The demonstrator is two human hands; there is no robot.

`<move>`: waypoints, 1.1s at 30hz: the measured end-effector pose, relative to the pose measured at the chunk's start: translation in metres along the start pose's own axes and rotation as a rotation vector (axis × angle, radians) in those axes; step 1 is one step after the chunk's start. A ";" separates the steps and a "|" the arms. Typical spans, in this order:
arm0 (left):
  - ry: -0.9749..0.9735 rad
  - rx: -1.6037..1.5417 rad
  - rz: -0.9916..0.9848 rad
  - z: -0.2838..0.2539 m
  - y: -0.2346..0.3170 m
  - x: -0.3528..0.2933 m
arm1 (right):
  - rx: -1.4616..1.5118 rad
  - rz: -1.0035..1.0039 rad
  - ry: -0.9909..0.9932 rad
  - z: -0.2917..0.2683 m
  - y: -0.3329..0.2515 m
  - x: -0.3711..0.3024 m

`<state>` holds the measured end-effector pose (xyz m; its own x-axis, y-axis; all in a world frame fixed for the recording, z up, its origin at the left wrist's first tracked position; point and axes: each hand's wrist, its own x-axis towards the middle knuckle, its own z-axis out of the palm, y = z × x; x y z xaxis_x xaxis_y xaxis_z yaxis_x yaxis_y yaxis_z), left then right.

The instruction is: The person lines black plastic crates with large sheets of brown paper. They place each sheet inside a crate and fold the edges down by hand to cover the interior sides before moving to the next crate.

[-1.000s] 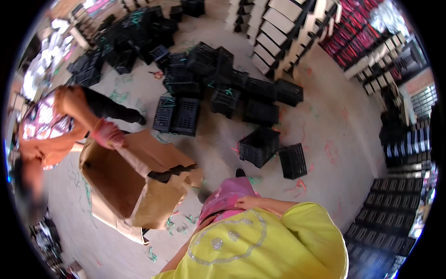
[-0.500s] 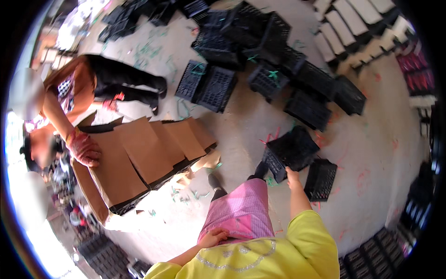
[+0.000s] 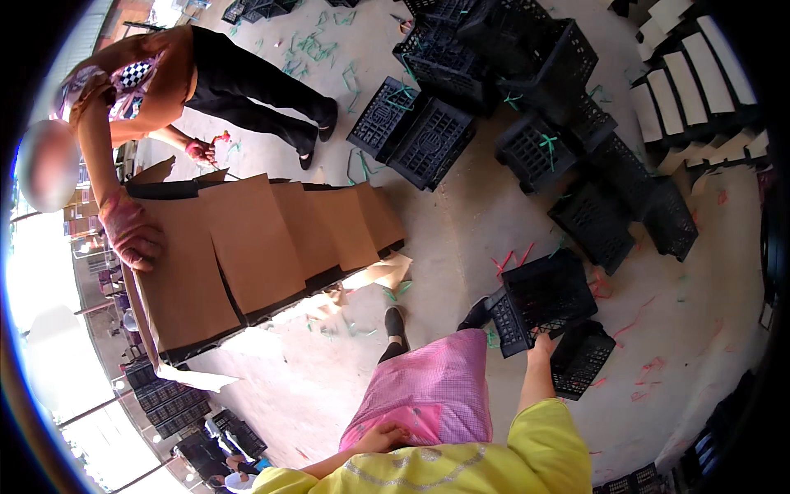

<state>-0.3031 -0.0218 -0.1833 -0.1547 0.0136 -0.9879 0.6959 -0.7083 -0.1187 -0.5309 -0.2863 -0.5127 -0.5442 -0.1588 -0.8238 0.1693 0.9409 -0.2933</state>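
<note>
One-handed: gripping w/ R hand (image 3: 540, 346) the near rim of a black perforated plastic crate (image 3: 550, 296), bending fingers over the edge; not resolving exact finger placement (too small). Locating held crate: on concrete floor area fwd-right of body, just beside R shoe (image 3: 475, 313); not telling from this angle whether bearing fully on floor or tipping up a bit. Resting L hand (image 3: 383, 436) at waist on pink checked apron (image 3: 436, 387), curling fingers loosely; can't tell if pinching any cloth.

Judging progress: having hold of one crate, i.e. first contact made; not yet seeing same nested in or stacked on another. Leaving untouched by own hands: smaller black crate (image 3: 583, 360) just R of held one (can't tell if touching), plus heap of black crates (image 3: 568, 107) fwd, lying at odd angles, incl. one w/ green strap (image 3: 549, 148). Also leaving red strips (image 3: 650, 366) scattered on floor, approx. R side.

Noting, far L: co-worker's gloved hand (image 3: 136, 235) on overlapping brown cardboard sheets (image 3: 255, 247), well apart from held crate.
</note>
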 end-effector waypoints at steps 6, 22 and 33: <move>-0.009 0.287 0.325 -0.016 0.011 0.021 | -0.039 -0.437 -0.259 -0.060 0.024 -0.068; 0.212 -0.013 0.809 -0.042 0.160 0.000 | -0.735 -1.006 -0.876 -0.021 -0.024 -0.348; 0.117 -0.430 0.595 -0.115 0.257 -0.050 | -0.993 -1.015 -1.187 0.097 -0.090 -0.473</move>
<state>-0.0358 -0.1239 -0.1757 0.3932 -0.1943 -0.8987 0.8554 -0.2811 0.4350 -0.2087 -0.3249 -0.1433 0.7506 -0.3942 -0.5303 -0.5384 0.1005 -0.8367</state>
